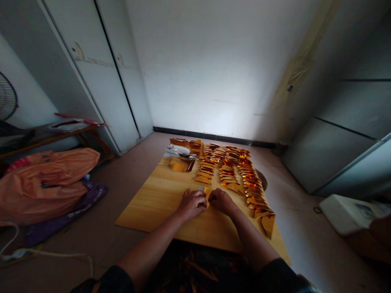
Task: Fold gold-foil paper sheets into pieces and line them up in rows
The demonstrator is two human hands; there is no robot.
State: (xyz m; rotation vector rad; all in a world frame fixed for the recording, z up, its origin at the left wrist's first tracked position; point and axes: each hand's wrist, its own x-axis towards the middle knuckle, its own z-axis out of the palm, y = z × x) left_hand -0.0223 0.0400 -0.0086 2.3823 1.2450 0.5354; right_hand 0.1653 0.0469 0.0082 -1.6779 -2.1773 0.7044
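Note:
A small piece of gold foil paper (208, 192) is pinched between my two hands, just above the front half of the wooden board (152, 203). My left hand (193, 204) has its fingers curled over the paper's left side. On the right side, my right hand (222, 201) grips it with bent fingers close together. Much of the paper is hidden behind the fingers. Beyond my hands, folded gold foil papers (204, 171) stand in several overlapping rows. A flat stack of gold foil sheets (180, 164) lies at the board's far left.
Bundles of gold paper (195, 147) and a white packet (179, 149) sit at the back edge. An orange bag (45, 175) rests on the left, near a cable (61, 254). A white box-shaped appliance (348, 211) stands on the right. Behind is a wall (214, 73).

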